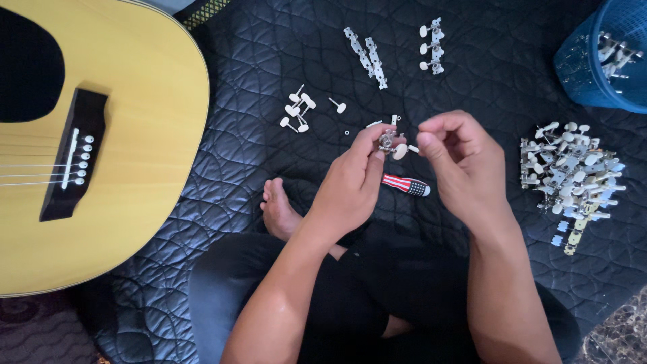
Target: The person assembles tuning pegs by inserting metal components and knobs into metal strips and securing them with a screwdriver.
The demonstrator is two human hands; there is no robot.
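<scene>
Metal tuning peg [391,143] (left hand [350,182] pinching, seemingly).

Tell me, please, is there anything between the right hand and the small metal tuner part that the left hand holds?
Nothing visible stands between them. The left hand pinches the tuner part at its fingertips, and the right hand is just beside it, with only a narrow gap above the quilted mat.

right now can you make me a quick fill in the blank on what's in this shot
1. The left hand pinches a small metal tuner with a ____ knob.
2. The acoustic guitar lies to the person's ____.
3. The pile of tuners lies on the quilt below a ____ basket.
4. The right hand hovers ____ of the tuner.

Missing words: white; left; blue; right
</scene>
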